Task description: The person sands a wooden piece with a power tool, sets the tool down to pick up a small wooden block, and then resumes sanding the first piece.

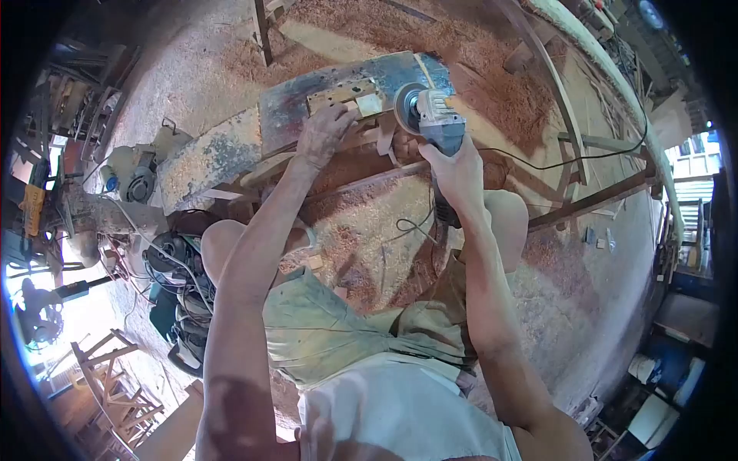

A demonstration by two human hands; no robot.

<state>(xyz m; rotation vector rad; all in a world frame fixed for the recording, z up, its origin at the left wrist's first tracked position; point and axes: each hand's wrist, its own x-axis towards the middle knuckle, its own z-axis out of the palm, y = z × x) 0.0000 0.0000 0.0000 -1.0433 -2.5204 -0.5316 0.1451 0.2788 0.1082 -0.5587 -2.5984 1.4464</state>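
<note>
Through the head camera I see the left hand [326, 132] near twelve o'clock, fingers curled down over a pale wooden block [344, 95] and pinning it to the worn, paint-scuffed bench top [231, 150]. Just toward one o'clock the right hand [459, 174] is clenched around the body of an angle grinder [440, 121]. Its disc [405, 107] stands on edge right beside the block's end and near the left fingertips. That closeness is my worry: if the disc bites and kicks, or the block slides under the palm, I judge the fingers could meet the wheel. The power cable [553, 164] trails off toward three o'clock across the frame rails, and a snag there could jerk the tool. Sawdust [361, 230] lies thick below the bench, so sparks are a concern too. I cannot tell whether the disc is spinning, nor whether it touches the wood. The left hand covers much of the block, and the grinder's switch is hidden under the right palm. Other power tools [132, 174] at nine o'clock are too dim and warped to name.
</note>
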